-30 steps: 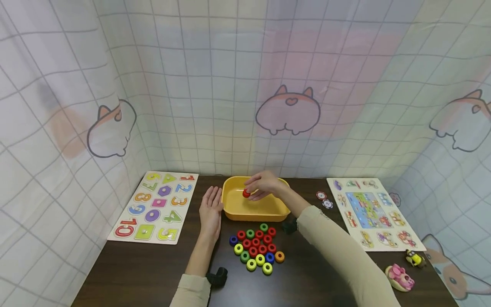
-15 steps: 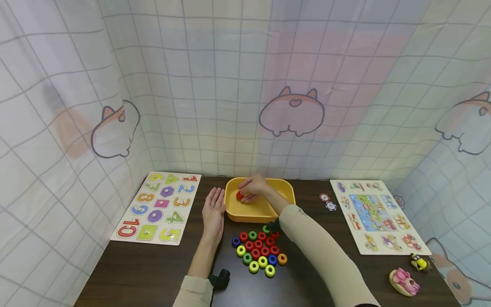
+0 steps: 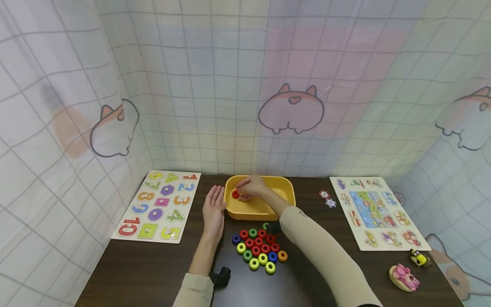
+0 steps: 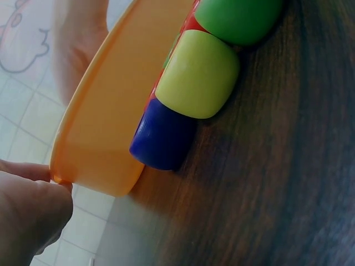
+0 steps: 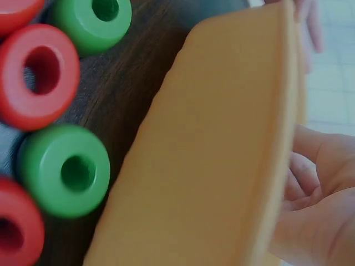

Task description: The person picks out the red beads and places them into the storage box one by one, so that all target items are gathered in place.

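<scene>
My right hand (image 3: 252,188) reaches into the yellow tray (image 3: 261,216), fingertips at a small red ring (image 3: 235,194) near its left end. Thumb and a finger lie at opposite edges of the ring, seemingly pinching it; the tray wall hides this contact in the right wrist view, where the right hand (image 5: 321,188) shows beyond the rim. Along the tray's left end my left hand (image 3: 213,211) lies with fingers straight, holding nothing. In the left wrist view the left hand (image 4: 33,210) touches the tray rim (image 4: 83,102) at its corner.
In front of the tray lie several coloured rings (image 3: 255,250). A number puzzle board (image 3: 111,235) is at the left, a picture puzzle board (image 3: 366,244) at the right. Two chips (image 3: 330,203), a pink toy (image 3: 404,277) and a yellow figure (image 3: 420,258) sit at the right.
My right hand has moved left inside the tray with the red ring, which now shows more fully beside the fingertips. The left hand stays at the tray's end.
</scene>
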Tool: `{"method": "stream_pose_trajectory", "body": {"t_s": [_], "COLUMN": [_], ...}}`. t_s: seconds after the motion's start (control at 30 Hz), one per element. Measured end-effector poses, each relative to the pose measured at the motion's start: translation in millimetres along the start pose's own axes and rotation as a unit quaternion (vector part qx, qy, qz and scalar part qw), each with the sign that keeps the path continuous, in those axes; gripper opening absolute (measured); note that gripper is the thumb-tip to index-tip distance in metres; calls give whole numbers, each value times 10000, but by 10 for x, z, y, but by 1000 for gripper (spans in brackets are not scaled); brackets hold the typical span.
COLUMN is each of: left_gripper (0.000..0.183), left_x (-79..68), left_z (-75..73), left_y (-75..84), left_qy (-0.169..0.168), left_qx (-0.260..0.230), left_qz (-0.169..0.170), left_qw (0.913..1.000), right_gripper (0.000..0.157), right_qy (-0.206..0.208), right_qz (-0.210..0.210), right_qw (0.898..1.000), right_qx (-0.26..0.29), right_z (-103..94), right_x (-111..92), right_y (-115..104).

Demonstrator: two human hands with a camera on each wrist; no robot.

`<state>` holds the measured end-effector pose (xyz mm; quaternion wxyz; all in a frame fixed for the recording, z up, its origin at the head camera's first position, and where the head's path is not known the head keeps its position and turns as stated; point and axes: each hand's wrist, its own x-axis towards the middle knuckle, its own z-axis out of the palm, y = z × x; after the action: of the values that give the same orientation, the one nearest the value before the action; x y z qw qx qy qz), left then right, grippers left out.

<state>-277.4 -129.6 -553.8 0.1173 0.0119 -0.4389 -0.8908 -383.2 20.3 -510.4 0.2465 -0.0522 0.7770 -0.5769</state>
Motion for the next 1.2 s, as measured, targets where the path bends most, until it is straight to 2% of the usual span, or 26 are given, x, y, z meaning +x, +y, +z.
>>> {"method": "stream_pose_trajectory", "body": {"t_s": [0.2,0.33,0.5,0.67,0.9,1.07,1.2], "left_gripper": [71,72,71,71,69,70,69], "left_x": [-22,-33,-32,-30,29,30,23], "left_z": [39,60,61,47,5,11,9], "left_y": [83,142,158,121,-6,-18,-15], "left_qy": [-105,-103,-80,-99,107,102,220], "left_qx": [-142,-76,-68,-132,-68,-133,-171], "left_qz": [-124,-180,-184,-178,-137,-87,-88], "left_qw": [9998,9998,9998,9997,9998,9998,9996], "right_gripper": [34,30,28,32,25,24,25], "right_qy": [-147,-260,-559,-713,-573,-317,-284], "right_qz": [-576,-847,-1015,-1002,-770,-692,-633], "right_qw": [9982,9960,9925,9912,9922,9890,9863], "right_qx": [-49,-150,-384,-490,-794,-1270,-1498], "right_z": [-160,-279,-423,-539,-664,-708,-674], "right_x": [-326,-655,-1065,-1366,-1648,-1751,-1734], "right_y": [-142,-254,-250,-72,278,506,661]}}
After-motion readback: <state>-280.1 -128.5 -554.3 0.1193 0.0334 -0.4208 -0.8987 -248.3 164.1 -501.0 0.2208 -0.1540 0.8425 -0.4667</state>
